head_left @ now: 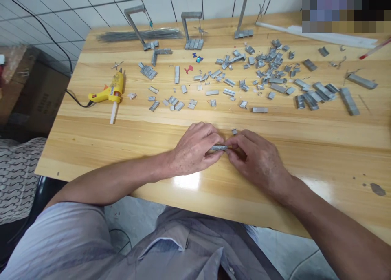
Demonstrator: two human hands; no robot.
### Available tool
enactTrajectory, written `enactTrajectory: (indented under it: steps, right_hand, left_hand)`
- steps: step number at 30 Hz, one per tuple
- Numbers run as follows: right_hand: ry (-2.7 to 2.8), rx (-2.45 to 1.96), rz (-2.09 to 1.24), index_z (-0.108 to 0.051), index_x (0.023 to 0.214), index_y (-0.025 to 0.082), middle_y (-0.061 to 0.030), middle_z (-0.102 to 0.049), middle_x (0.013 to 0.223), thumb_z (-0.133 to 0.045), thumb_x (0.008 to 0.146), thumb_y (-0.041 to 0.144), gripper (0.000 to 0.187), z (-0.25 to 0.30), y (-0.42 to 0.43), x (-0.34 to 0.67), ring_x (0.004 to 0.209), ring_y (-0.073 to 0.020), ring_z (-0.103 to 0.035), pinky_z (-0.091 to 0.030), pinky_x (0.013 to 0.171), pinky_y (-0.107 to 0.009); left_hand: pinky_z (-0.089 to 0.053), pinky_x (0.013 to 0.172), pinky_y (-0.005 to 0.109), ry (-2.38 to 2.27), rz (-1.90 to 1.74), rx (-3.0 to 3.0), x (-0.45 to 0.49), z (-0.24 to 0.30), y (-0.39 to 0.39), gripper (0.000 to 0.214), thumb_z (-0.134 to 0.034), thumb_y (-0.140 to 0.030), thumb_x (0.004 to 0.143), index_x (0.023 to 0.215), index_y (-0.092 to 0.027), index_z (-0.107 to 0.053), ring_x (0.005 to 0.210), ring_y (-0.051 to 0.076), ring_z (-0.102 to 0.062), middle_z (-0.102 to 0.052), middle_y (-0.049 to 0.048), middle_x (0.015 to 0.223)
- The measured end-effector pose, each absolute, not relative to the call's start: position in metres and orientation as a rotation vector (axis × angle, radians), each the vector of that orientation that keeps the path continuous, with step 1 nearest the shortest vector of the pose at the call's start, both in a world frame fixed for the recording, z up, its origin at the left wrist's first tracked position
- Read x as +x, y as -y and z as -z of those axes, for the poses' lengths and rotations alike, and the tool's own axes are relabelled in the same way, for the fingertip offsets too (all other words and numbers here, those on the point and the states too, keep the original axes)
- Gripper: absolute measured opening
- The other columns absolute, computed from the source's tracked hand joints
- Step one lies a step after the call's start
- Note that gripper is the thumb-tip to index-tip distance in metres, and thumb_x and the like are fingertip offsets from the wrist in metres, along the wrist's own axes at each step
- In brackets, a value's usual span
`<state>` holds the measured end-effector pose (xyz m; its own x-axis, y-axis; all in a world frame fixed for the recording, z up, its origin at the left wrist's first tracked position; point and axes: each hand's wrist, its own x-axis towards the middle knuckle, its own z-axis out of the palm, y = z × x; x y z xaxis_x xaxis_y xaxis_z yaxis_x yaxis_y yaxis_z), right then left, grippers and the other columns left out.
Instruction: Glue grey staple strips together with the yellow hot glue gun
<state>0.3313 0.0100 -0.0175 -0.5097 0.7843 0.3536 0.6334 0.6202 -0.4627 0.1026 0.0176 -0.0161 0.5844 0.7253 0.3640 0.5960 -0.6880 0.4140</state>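
Low over the near middle of the table, my left hand (195,149) pinches a short grey staple strip (219,148) between thumb and fingers. The thumb and forefinger of my right hand (261,162) close on the strip's right end. Whether a smaller piece sits between those right fingertips is hidden. Just beyond the right fingers lies a small loose staple piece (234,131). Farther back, many broken staple pieces (275,60) are scattered, with longer strips (317,94) to the right.
A yellow glue gun (114,88) with a white glue stick lies at left, its cord trailing off the table (100,149). Along the tiled wall stand three bent staple-strip stands (185,27). Thin wires (140,34) and white plastic strips (330,35) lie at the back.
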Motion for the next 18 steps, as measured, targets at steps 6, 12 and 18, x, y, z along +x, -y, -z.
enactTrajectory:
  steps: [6, 12, 18]
  right_hand:
    - [2.308, -1.113, -0.342, -0.072, 0.098, 0.019, -0.0052, -0.070, 0.087, -0.063, 0.094, 0.015, 0.010, 0.0192, -0.0101, 0.3302, 0.075, -0.0182, -0.065, -0.048, 0.067, -0.030]
    - [2.293, -1.106, -0.322, -0.072, 0.098, 0.018, -0.0046, -0.069, 0.085, -0.063, 0.094, 0.014, 0.010, 0.0188, -0.0101, 0.3290, 0.076, -0.0188, -0.066, -0.049, 0.067, -0.030]
    - [2.299, -1.091, -0.320, -0.073, 0.099, 0.017, -0.0049, -0.069, 0.086, -0.064, 0.094, 0.015, 0.010, 0.0187, -0.0100, 0.3289, 0.076, -0.0187, -0.065, -0.049, 0.068, -0.030]
  left_hand:
    - [-0.043, 0.083, 0.036, -1.116, -0.691, 2.568, 0.1027, 0.0137, -0.0172, 0.006, -0.067, -0.027, 0.099, 0.098, -0.021, -0.066, 0.091, 0.020, -0.061, -0.072, 0.0046, 0.098]
    - [-0.043, 0.083, 0.037, -1.127, -0.669, 2.554, 0.1027, 0.0136, -0.0171, 0.008, -0.066, -0.028, 0.099, 0.101, -0.021, -0.065, 0.093, 0.021, -0.062, -0.072, 0.0050, 0.099]
    - [-0.044, 0.083, 0.037, -1.151, -0.634, 2.550, 0.1013, 0.0137, -0.0162, 0.011, -0.066, -0.032, 0.100, 0.102, -0.021, -0.065, 0.095, 0.022, -0.063, -0.071, 0.0059, 0.100]
